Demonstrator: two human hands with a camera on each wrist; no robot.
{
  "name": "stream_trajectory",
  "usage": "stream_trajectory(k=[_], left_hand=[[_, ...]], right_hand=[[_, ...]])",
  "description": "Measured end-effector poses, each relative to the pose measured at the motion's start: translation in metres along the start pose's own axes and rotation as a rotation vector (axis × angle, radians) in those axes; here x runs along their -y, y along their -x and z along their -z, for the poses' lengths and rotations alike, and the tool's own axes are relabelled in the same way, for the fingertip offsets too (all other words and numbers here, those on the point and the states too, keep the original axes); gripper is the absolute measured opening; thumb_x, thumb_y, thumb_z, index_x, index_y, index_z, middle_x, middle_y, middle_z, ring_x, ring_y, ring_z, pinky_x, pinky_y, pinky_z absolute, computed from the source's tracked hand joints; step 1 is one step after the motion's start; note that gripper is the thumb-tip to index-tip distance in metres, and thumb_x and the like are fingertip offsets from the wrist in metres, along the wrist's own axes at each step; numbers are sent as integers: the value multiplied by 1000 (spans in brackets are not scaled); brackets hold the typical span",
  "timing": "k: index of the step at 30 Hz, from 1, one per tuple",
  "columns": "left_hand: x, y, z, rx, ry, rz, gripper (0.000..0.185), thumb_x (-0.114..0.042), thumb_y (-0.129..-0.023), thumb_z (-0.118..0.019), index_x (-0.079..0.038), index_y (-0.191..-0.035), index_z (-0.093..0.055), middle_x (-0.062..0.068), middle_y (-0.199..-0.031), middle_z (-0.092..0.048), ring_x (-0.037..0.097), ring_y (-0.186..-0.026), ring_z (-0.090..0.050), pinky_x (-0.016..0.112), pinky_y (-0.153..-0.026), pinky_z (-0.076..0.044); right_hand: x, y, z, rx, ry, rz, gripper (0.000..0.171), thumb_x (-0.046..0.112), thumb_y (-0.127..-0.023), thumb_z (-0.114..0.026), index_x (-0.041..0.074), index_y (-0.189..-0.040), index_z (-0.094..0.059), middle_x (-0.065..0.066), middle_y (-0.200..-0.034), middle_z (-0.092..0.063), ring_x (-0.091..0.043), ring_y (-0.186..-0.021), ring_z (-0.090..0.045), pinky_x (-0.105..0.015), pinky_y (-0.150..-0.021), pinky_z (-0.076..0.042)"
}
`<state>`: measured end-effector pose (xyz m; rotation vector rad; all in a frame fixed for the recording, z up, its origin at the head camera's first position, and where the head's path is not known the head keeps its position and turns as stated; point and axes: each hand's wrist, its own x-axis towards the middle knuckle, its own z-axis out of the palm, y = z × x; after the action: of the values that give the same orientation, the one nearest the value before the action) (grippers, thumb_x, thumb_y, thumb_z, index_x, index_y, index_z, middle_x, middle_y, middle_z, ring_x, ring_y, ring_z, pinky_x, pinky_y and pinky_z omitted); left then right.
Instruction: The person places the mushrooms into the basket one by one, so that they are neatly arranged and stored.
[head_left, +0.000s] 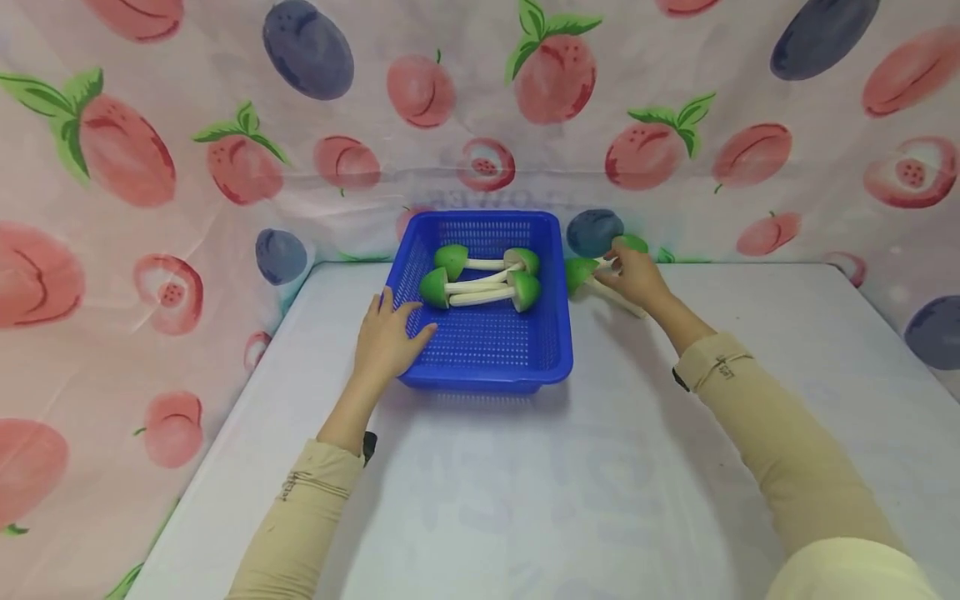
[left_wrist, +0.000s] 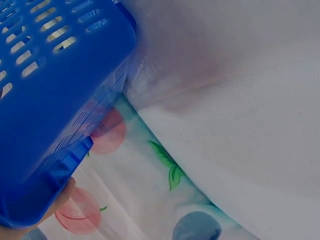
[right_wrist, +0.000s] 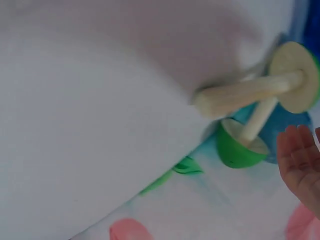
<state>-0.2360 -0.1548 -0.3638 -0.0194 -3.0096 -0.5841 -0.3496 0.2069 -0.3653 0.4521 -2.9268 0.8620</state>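
A blue perforated basket (head_left: 487, 350) stands at the back middle of the white table (head_left: 480, 492). Several toy mushrooms (head_left: 480, 287) with green caps and cream stems lie inside it. My left hand (head_left: 386, 337) grips the basket's left rim, thumb inside. The left wrist view shows the basket wall (left_wrist: 50, 100) with a fingertip (left_wrist: 62, 197) under its rim. Right of the basket lie two more mushrooms (head_left: 579, 272). My right hand (head_left: 637, 277) is over them. In the right wrist view, its fingers (right_wrist: 300, 155) are straight, just beside the crossed mushrooms (right_wrist: 240, 95).
A fruit-printed cloth (head_left: 225, 167) hangs behind and around the table and drapes down past the table's back edge (left_wrist: 170, 170). The white tabletop stretches toward me in front of the basket. Both sleeves are beige.
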Motion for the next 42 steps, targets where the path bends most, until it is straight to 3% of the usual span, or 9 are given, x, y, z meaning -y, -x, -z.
stream_trajectory(k=[8, 16, 23, 27, 28, 32, 35, 39, 42], left_hand=[[2, -1, -1, -14, 2, -23, 56, -44, -92, -53, -9, -134, -51, 29, -152, -19, 46, -142, -15, 58, -114, -19], [4, -2, -3, -8, -7, -3, 55, -44, -92, -53, -9, -135, -51, 29, -153, -18, 46, -142, -14, 58, -114, -19], [3, -2, -2, -19, 2, -4, 55, -44, -92, -54, -10, -134, -52, 28, -153, -20, 45, -142, -16, 57, -114, -20], [4, -1, 0, -21, 1, -8, 54, -44, -92, -53, -10, -134, -52, 28, -152, -20, 45, -142, -16, 57, -114, -20], [4, -1, 0, -22, 0, -10, 54, -44, -92, -53, -9, -134, -52, 28, -152, -20, 45, -142, -16, 58, -114, -20], [4, 0, 3, -29, -3, -8, 55, -44, -92, -54, -9, -134, -52, 29, -152, -20, 46, -142, -16, 58, -113, -21], [5, 0, 4, -24, -1, 0, 55, -44, -92, -54, -9, -134, -52, 28, -153, -19, 46, -142, -14, 58, -114, -19], [5, -1, 1, -14, 2, -3, 55, -44, -92, -54, -9, -134, -52, 28, -153, -18, 45, -143, -14, 58, -114, -18], [4, -2, 0, -10, 3, -4, 55, -45, -92, -53, -10, -134, -51, 28, -153, -18, 45, -143, -14, 57, -115, -18]], right_hand=[[-31, -15, -20, 183, 140, -93, 48, 19, -95, -53, -14, -129, -43, -36, -129, -47, -51, -119, -45, -57, -102, -37], [-171, -98, -97, 136, 179, 80, 52, 37, -96, -50, 2, -134, -47, -27, -125, -56, -45, -112, -52, -50, -91, -44], [-51, -33, -46, 131, 130, -15, 33, 9, -94, -54, -13, -118, -54, -32, -115, -58, -46, -106, -55, -51, -93, -45], [-19, -15, -38, 71, 128, -19, 25, 0, -93, -53, -19, -109, -54, -36, -108, -58, -48, -101, -55, -52, -91, -45], [-19, -14, -38, 54, 113, -17, 24, -1, -92, -53, -19, -108, -54, -36, -107, -58, -47, -100, -55, -52, -91, -45], [-124, -79, -91, -59, 58, 47, 24, 18, -90, -64, -3, -102, -65, -22, -98, -67, -35, -91, -61, -45, -82, -49], [-142, -93, -99, -78, 21, 39, 26, 23, -89, -65, 1, -103, -66, -19, -98, -68, -34, -90, -61, -45, -81, -49], [-34, -31, -41, -37, 7, -25, 26, 9, -93, -56, -13, -108, -59, -31, -106, -62, -45, -99, -57, -52, -88, -46], [-10, -17, -25, -28, 21, -36, 28, 9, -95, -52, -15, -110, -58, -32, -108, -61, -46, -101, -56, -53, -87, -47]])
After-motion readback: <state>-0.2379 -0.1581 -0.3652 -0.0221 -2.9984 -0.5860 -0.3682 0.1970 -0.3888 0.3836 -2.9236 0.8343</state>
